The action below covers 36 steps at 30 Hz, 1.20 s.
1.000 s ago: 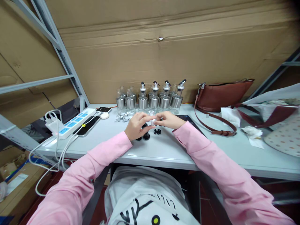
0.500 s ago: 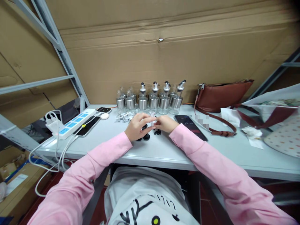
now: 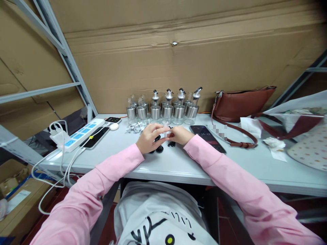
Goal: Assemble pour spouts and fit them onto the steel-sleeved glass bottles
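Between the thumb and fingers of my left hand (image 3: 149,139) is a small white plastic pourer part (image 3: 166,131), held upright over the table. My right hand (image 3: 182,135) meets it from the other side, fingertips closed at the part; a small dark piece shows at those fingertips, too small to name. Under my left hand lie black round caps (image 3: 159,149), partly covered by the fingers. Small black pieces (image 3: 172,144) lie just below my right fingertips. Beyond my left hand is a pile of clear and white pourer parts (image 3: 136,127).
Glass bottles with steel sleeves (image 3: 155,111) stand along the cardboard wall, several topped with pourers. On the left are a power strip (image 3: 84,134), cables and a phone (image 3: 95,137). A dark phone (image 3: 206,137), brown bag (image 3: 240,105) and crumpled tissues (image 3: 274,144) lie right.
Both hands hold almost the same pose around the white pourer part. Digits on the dark phone's screen have changed.
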{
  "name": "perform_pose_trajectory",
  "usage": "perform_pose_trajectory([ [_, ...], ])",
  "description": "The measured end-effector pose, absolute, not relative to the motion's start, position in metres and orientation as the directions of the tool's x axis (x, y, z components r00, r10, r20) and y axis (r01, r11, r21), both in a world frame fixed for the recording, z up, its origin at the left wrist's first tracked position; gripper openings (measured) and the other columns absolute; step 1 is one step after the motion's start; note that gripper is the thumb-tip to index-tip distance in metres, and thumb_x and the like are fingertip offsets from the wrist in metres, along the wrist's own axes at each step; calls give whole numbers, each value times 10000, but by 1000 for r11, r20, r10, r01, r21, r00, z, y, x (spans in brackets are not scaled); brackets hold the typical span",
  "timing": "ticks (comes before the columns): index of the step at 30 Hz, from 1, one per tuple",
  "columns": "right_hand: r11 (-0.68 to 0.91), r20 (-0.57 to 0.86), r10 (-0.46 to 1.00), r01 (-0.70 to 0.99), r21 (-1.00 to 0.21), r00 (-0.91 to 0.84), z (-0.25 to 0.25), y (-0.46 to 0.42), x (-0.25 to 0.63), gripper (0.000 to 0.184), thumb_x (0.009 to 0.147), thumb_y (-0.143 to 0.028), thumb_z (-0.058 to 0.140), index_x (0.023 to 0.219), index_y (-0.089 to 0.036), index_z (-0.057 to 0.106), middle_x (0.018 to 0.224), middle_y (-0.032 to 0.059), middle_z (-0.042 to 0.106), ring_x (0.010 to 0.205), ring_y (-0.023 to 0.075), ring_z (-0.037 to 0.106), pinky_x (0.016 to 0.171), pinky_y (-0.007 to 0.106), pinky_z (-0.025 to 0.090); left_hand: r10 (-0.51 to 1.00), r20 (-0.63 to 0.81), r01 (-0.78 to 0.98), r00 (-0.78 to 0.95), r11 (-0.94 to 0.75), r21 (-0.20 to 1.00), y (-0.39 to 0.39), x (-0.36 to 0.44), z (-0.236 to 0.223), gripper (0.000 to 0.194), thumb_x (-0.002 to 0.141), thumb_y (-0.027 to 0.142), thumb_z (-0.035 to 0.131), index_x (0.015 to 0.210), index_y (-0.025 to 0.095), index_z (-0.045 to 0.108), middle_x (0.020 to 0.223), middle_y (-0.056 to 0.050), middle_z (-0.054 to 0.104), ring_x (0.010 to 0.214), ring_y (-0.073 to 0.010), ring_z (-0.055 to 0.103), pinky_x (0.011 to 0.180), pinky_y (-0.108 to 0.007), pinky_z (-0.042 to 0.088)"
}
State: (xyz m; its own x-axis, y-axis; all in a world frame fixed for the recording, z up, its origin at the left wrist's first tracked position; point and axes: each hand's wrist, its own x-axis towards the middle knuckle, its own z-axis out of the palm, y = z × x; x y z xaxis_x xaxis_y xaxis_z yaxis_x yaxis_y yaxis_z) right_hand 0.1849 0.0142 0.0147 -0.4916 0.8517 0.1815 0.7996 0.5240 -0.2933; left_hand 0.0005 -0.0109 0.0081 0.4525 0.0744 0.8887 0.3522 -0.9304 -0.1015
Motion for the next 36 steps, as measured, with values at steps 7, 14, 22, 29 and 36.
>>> perform_pose_trajectory([
  [7,439,280,890,516,-735,-359,25,15,190,156,675,-301,656,684,-145,640,670,39,684,643,154,626,626,260,459,65,895,379,442,-918,-121,-12,1,8,259,876,342,535,1097,207,523,917,-43,584,821,-149,566,735,-289,435],
  [14,355,338,880,-12,-935,-335,38,3,185,318,613,-389,717,808,-145,660,620,-9,630,567,94,546,563,248,422,60,895,389,442,-912,-131,-14,0,9,255,889,325,508,1116,209,502,958,-53,573,850,-160,556,753,-298,420],
  [22,200,300,884,-291,-936,-359,44,-8,181,301,552,-362,791,741,-173,653,578,-34,588,526,68,501,562,238,435,95,879,385,468,-917,-106,-13,0,8,261,894,314,499,1133,210,494,979,-59,575,884,-169,555,771,-302,424],
  [29,212,311,885,-296,-931,-346,40,-5,183,296,562,-331,794,764,-173,647,614,-26,617,561,76,542,577,229,456,106,859,398,500,-909,-119,-15,1,10,259,903,335,480,1132,216,505,982,-59,592,886,-171,562,781,-311,417],
  [36,207,313,897,-327,-922,-314,42,-6,183,288,544,-318,805,742,-170,658,615,-17,637,597,92,597,593,228,486,108,865,406,490,-907,-116,-15,1,10,267,906,328,473,1143,209,496,988,-64,591,895,-174,552,786,-313,405],
])
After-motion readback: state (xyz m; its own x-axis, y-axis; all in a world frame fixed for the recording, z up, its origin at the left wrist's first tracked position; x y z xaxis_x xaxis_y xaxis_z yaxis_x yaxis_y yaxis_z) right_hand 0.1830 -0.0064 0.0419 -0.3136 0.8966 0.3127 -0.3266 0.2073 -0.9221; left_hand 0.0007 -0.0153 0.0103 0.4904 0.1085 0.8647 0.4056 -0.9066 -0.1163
